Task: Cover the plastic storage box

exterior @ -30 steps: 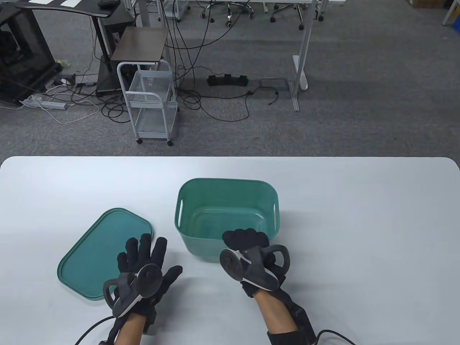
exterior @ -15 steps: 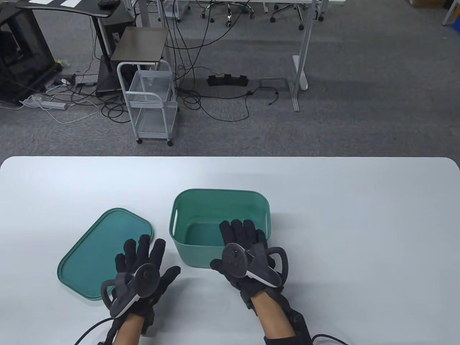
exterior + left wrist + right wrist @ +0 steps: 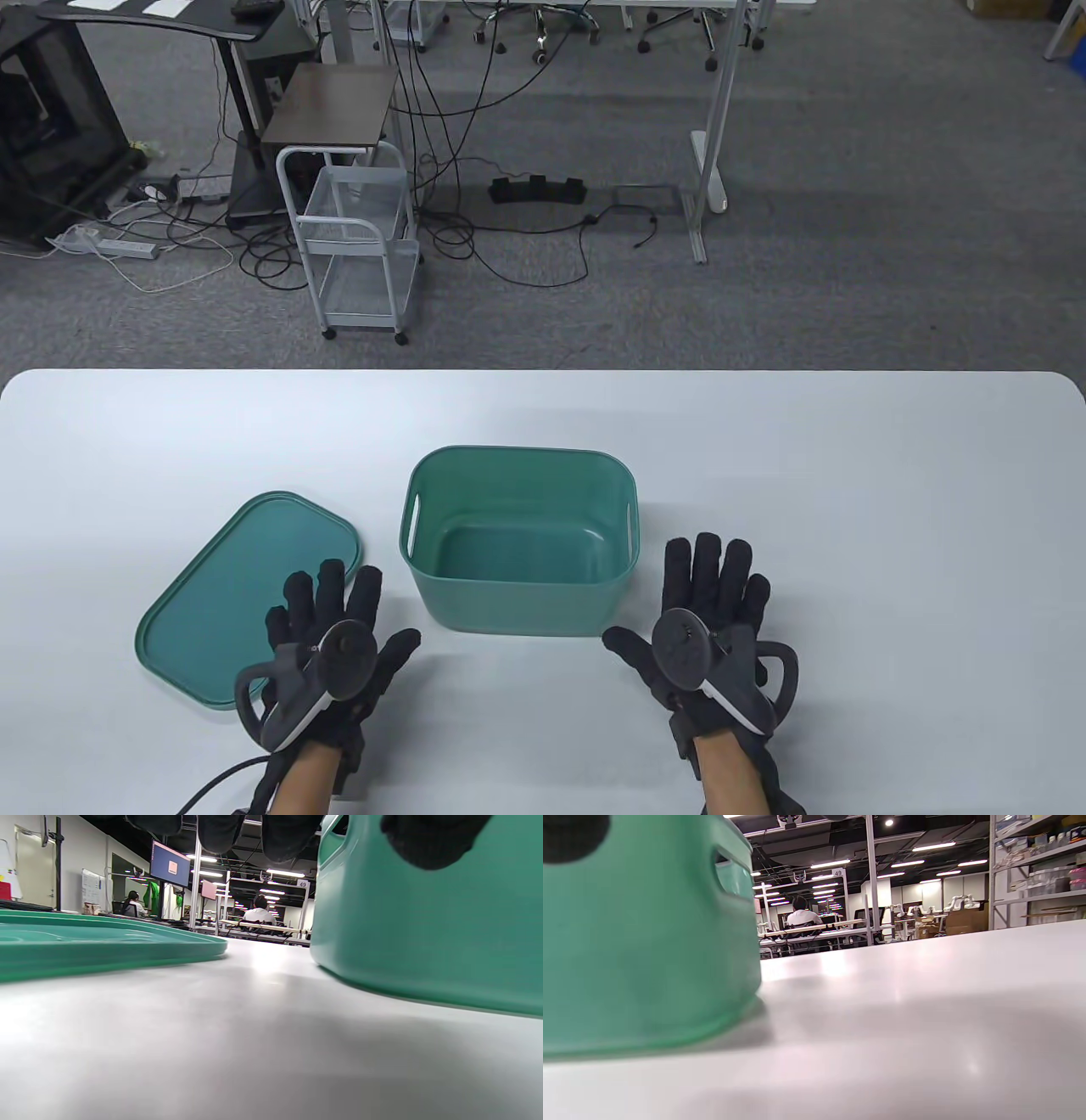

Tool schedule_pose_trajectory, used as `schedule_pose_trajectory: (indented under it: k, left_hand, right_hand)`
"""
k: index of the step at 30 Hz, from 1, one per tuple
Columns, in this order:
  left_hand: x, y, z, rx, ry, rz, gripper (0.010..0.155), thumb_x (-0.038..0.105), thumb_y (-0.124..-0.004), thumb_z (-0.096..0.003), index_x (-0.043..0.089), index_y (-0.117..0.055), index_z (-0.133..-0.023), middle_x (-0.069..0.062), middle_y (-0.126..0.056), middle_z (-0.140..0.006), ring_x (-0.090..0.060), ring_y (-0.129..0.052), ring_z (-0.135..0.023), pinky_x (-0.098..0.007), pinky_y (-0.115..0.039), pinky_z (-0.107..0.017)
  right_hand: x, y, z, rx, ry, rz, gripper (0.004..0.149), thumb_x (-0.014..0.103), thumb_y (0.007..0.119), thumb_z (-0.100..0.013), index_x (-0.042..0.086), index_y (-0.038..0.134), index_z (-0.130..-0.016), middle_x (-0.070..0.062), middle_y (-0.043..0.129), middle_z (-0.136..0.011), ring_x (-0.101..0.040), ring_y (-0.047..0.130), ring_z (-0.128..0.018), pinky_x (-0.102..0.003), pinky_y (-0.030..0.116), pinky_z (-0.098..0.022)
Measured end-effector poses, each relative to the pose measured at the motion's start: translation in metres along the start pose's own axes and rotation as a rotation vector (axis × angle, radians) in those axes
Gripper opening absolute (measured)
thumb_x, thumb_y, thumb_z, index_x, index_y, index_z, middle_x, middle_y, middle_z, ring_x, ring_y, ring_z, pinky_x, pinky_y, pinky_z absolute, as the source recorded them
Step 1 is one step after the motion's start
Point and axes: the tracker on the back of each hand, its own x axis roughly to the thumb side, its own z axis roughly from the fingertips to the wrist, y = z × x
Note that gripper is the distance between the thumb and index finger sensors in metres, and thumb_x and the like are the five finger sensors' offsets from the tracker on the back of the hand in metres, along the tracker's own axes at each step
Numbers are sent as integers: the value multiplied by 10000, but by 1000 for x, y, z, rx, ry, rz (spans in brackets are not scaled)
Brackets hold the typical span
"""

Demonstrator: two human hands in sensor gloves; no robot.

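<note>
Fingers (image 3: 708, 564) of the right hand (image 3: 708, 632) spread flat, gripping nothing, just right of the green storage box (image 3: 519, 539). Fingers (image 3: 327, 590) of the left hand (image 3: 335, 649) likewise splayed and empty, tips over the near right edge of the green lid (image 3: 229, 586); contact with it unclear. Box upright and uncovered mid-tabletop (image 3: 848, 475); lid flat just to its left.

One box (image 3: 517, 543), one lid (image 3: 229, 586), two hands (image 3: 331, 637).
</note>
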Motion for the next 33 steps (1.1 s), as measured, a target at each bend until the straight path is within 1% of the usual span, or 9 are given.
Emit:
schedule_pose_trajectory:
  k: [4, 5, 13, 21, 23, 27, 28, 29, 33]
  left_hand:
    - [-5, -4, -2, -39, 55, -17, 890, 743, -684, -458, 338, -421, -1206, -130, -347, -1297, -544, -329, -1170, -718, -369, -794]
    - [-6, -5, -3, -59, 74, -26, 899, 741, -684, -460, 333, -402, -1209, -127, -338, -1298, -546, -321, -1170, -717, -368, -794]
    - [-24, -16, -10, -281, 239, -36, 1010, 710, -693, -479, 195, -211, -1201, -247, -224, -1267, -582, -251, -1147, -709, -359, -797]
    - [-44, -20, -12, -338, 394, -62, 936, 632, -740, -487, 77, -422, -1171, -324, -466, -1192, -598, -539, -1068, -672, -531, -753]
    - [-45, -20, -13, -345, 403, -84, 861, 568, -780, -491, 75, -519, -1147, -302, -457, -1189, -582, -550, -1057, -652, -539, -755]
    - [-44, -16, -16, -289, 396, -170, 664, 406, -843, -484, 125, -666, -1059, -212, -675, -1079, -492, -768, -935, -571, -681, -693]
    - [-43, -15, -17, -271, 395, -187, 210, -63, -678, -957, 132, -704, -1028, -200, -723, -1038, -466, -821, -892, -551, -716, -670]
    - [-43, -14, -17, -256, 393, -214, 592, 346, -879, -465, 142, -738, -1002, -190, -772, -994, -442, -871, -848, -531, -753, -644]
    - [-41, -14, -20, -237, 364, -243, 454, 297, -907, -435, 181, -839, -868, -116, -899, -830, -347, -993, -676, -471, -849, -532]
  right_hand:
    - [-5, 26, 6, -14, -5, 25, 1110, 795, 613, -375, 131, 177, -1150, -259, 187, -1239, -541, 80, -1077, -687, 204, -726]
    - [-5, 29, 4, 32, 8, 32, 1109, 793, 611, -377, 129, 175, -1150, -261, 189, -1239, -542, 82, -1076, -686, 207, -725]
    - [0, 28, 5, 16, -30, 34, 1088, 779, 615, -393, 122, 189, -1149, -257, 225, -1239, -532, 117, -1084, -676, 220, -726]
    - [-1, 28, 7, 12, -30, 9, 1069, 772, 614, -403, 123, 208, -1150, -254, 252, -1238, -532, 144, -1087, -670, 237, -729]
    - [-1, 27, 7, 10, -33, 5, 1063, 769, 615, -406, 124, 214, -1151, -255, 257, -1238, -530, 149, -1087, -668, 241, -729]
    - [1, 26, 8, 3, -41, -5, 1057, 765, 616, -410, 124, 221, -1151, -256, 263, -1237, -531, 155, -1087, -667, 248, -729]
    - [1, 26, 8, 3, -45, -6, 1055, 763, 619, -411, 124, 225, -1151, -256, 268, -1236, -531, 161, -1087, -666, 255, -730]
    - [2, 26, 8, 4, -45, -7, 1054, 760, 626, -411, 124, 229, -1151, -255, 271, -1235, -530, 167, -1087, -664, 265, -732]
    - [2, 28, 9, 27, -42, -29, 1052, 751, 649, -410, 123, 245, -1152, -263, 283, -1230, -536, 183, -1085, -662, 290, -735]
